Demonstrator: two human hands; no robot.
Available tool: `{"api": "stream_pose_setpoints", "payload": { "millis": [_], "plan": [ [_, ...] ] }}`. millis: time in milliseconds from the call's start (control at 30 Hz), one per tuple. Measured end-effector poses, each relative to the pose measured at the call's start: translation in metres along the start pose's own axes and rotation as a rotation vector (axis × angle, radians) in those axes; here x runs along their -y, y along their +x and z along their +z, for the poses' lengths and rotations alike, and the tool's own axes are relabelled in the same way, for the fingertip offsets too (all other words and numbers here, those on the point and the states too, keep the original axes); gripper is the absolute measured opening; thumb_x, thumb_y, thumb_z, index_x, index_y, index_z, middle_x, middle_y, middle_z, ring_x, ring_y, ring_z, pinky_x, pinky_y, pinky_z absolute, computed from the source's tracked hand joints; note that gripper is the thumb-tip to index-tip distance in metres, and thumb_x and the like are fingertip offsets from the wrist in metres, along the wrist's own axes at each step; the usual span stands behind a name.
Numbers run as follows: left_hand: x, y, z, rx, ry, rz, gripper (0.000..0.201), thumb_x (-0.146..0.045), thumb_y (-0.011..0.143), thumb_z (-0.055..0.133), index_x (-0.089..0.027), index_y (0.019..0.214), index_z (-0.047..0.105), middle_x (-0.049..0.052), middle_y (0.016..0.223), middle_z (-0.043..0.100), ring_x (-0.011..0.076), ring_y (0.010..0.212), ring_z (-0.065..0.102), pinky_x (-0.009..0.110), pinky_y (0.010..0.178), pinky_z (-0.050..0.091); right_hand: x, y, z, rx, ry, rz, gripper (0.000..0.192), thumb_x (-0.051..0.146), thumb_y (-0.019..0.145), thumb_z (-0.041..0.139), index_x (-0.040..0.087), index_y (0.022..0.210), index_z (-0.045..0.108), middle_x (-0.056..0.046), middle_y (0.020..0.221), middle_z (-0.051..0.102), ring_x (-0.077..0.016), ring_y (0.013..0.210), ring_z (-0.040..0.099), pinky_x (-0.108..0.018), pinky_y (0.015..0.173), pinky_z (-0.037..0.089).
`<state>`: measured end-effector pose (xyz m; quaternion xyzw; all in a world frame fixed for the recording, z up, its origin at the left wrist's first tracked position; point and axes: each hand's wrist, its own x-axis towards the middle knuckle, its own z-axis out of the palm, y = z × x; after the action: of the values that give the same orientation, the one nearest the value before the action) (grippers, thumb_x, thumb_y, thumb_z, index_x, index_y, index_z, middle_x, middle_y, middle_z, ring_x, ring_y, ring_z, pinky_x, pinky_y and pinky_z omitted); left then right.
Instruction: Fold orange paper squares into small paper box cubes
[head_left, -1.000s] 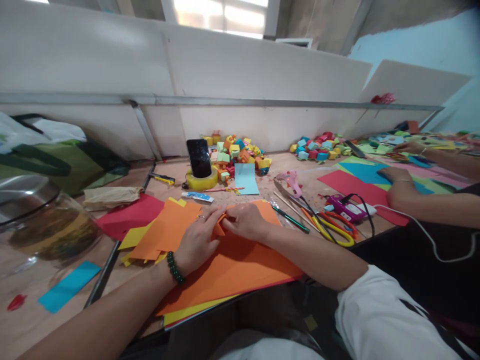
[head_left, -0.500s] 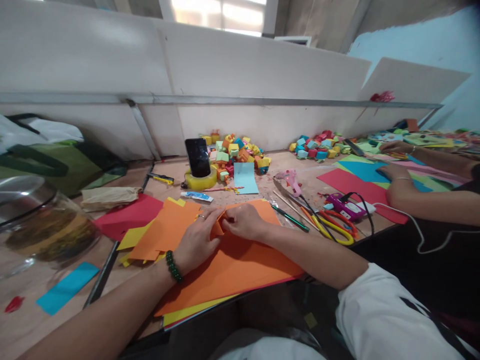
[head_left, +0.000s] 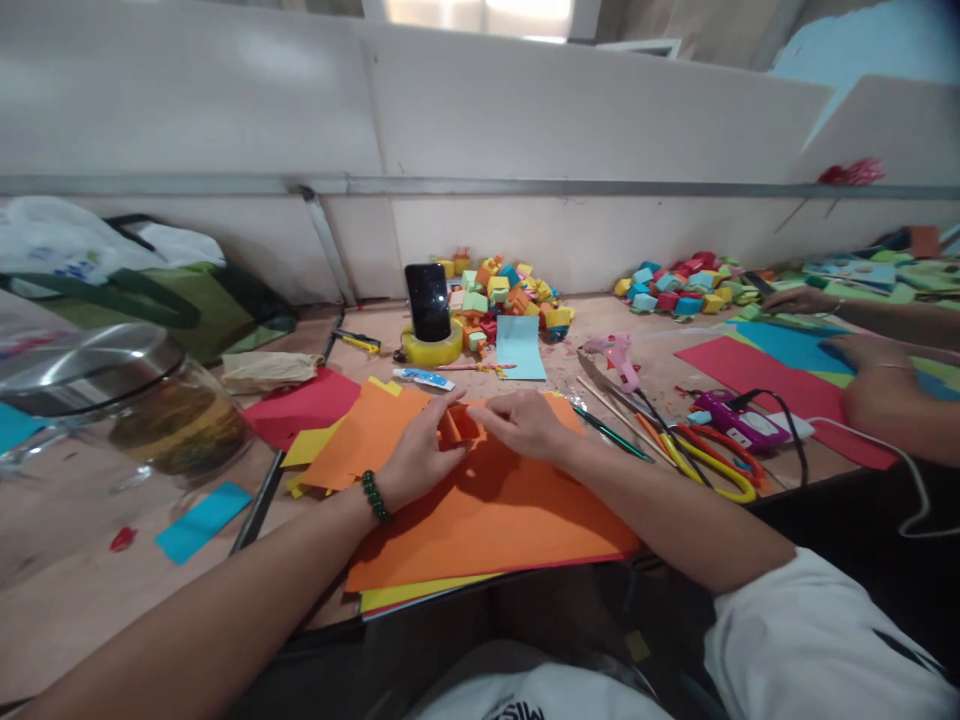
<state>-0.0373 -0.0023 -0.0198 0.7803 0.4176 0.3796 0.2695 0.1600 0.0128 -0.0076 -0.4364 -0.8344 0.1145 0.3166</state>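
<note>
Since a moment before, the folded orange piece [head_left: 459,425] had risen off the orange sheets [head_left: 487,510] and stood opened between the two hands, where earlier it lay pressed flat under the fingers. The left hand [head_left: 420,455] pinched its left edge; the right hand [head_left: 525,423] gripped its top right corner, both closed on the paper. A green bead bracelet [head_left: 376,497] sat on the left wrist.

At far left a glass jar [head_left: 161,415] with a metal lid held something brownish. Behind it stood a green bag [head_left: 187,310].

The wooden worktop [head_left: 90,590] carried a phone [head_left: 427,302] propped in a yellow tape roll [head_left: 433,348], a heap of coloured paper cubes [head_left: 502,295], scissors [head_left: 712,465] and a pink glue gun [head_left: 619,355]. White panels [head_left: 525,120] walled the back. At right, another person's hands [head_left: 870,385] rested on coloured sheets.
</note>
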Motion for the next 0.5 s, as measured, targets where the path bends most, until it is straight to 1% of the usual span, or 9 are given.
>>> {"api": "stream_pose_setpoints", "payload": {
  "millis": [67, 100, 133, 167, 200, 233, 300, 400, 500],
  "plan": [
    [-0.001, 0.003, -0.005, 0.041, -0.083, -0.072, 0.064, -0.025, 0.073, 0.061, -0.014, 0.133, 0.044, 0.009, 0.112, 0.064, 0.022, 0.099, 0.063, 0.039, 0.091, 0.052, -0.001, 0.001, -0.009, -0.032, 0.134, -0.11, 0.031, 0.032, 0.092, 0.046, 0.016, 0.078, 0.068, -0.001, 0.065, 0.064, -0.0092, 0.057, 0.051, -0.021, 0.058, 0.037],
    [-0.002, 0.005, -0.008, 0.066, -0.127, -0.096, 0.064, -0.025, 0.072, 0.061, -0.013, 0.132, 0.044, 0.009, 0.108, 0.063, 0.0212, 0.096, 0.063, 0.038, 0.088, 0.053, 0.0, 0.001, -0.014, -0.006, 0.184, -0.174, 0.025, 0.029, 0.091, 0.048, 0.016, 0.091, 0.069, -0.002, 0.073, 0.067, -0.0096, 0.06, 0.054, -0.021, 0.061, 0.041],
    [-0.002, 0.006, -0.011, 0.094, -0.172, -0.111, 0.063, -0.024, 0.071, 0.06, -0.012, 0.131, 0.044, 0.009, 0.107, 0.063, 0.0205, 0.094, 0.063, 0.036, 0.085, 0.054, 0.002, 0.0, -0.018, 0.04, 0.216, -0.229, 0.024, 0.026, 0.089, 0.05, 0.017, 0.101, 0.068, -0.002, 0.08, 0.07, -0.0097, 0.062, 0.056, -0.021, 0.063, 0.043],
    [-0.002, 0.007, -0.013, 0.126, -0.216, -0.121, 0.061, -0.023, 0.07, 0.06, -0.012, 0.128, 0.045, 0.008, 0.107, 0.062, 0.02, 0.093, 0.063, 0.034, 0.083, 0.054, 0.004, 0.0, -0.02, 0.097, 0.227, -0.269, 0.026, 0.024, 0.087, 0.052, 0.018, 0.107, 0.067, -0.003, 0.085, 0.071, -0.0098, 0.062, 0.057, -0.021, 0.064, 0.044],
    [-0.002, 0.008, -0.016, 0.16, -0.254, -0.125, 0.059, -0.022, 0.068, 0.06, -0.013, 0.125, 0.047, 0.008, 0.109, 0.06, 0.0195, 0.093, 0.062, 0.033, 0.081, 0.054, 0.006, -0.001, -0.022, 0.156, 0.223, -0.294, 0.027, 0.023, 0.087, 0.053, 0.019, 0.109, 0.067, -0.003, 0.086, 0.071, -0.0098, 0.062, 0.057, -0.021, 0.063, 0.044],
    [-0.001, 0.008, -0.017, 0.197, -0.282, -0.124, 0.056, -0.02, 0.067, 0.06, -0.015, 0.122, 0.049, 0.008, 0.11, 0.059, 0.019, 0.093, 0.062, 0.032, 0.079, 0.054, 0.007, -0.002, -0.022, 0.21, 0.21, -0.307, 0.024, 0.023, 0.087, 0.053, 0.019, 0.105, 0.068, -0.003, 0.085, 0.072, -0.0098, 0.061, 0.057, -0.021, 0.063, 0.044],
    [0.0, 0.008, -0.019, 0.271, -0.314, -0.107, 0.053, -0.02, 0.065, 0.062, -0.017, 0.117, 0.051, 0.007, 0.112, 0.057, 0.0182, 0.093, 0.061, 0.03, 0.079, 0.054, 0.009, -0.003, -0.021, 0.282, 0.183, -0.314, 0.018, 0.023, 0.088, 0.054, 0.019, 0.094, 0.07, -0.002, 0.079, 0.071, -0.0098, 0.061, 0.056, -0.021, 0.063, 0.042],
    [0.001, 0.007, -0.019, 0.349, -0.349, -0.101, 0.054, -0.024, 0.066, 0.065, -0.019, 0.118, 0.05, 0.006, 0.11, 0.057, 0.018, 0.095, 0.061, 0.03, 0.082, 0.053, 0.009, -0.003, -0.018, 0.327, 0.179, -0.301, 0.019, 0.024, 0.091, 0.052, 0.018, 0.087, 0.07, 0.0, 0.072, 0.068, -0.0091, 0.059, 0.054, -0.02, 0.062, 0.04],
    [0.001, 0.007, -0.016, 0.367, -0.408, -0.121, 0.052, -0.029, 0.069, 0.07, -0.019, 0.117, 0.051, 0.007, 0.11, 0.058, 0.0189, 0.098, 0.061, 0.031, 0.085, 0.052, 0.009, -0.003, -0.019, 0.346, 0.183, -0.273, 0.023, 0.025, 0.093, 0.049, 0.018, 0.086, 0.069, 0.002, 0.065, 0.062, -0.0082, 0.054, 0.049, -0.019, 0.059, 0.037]
  ]
}}
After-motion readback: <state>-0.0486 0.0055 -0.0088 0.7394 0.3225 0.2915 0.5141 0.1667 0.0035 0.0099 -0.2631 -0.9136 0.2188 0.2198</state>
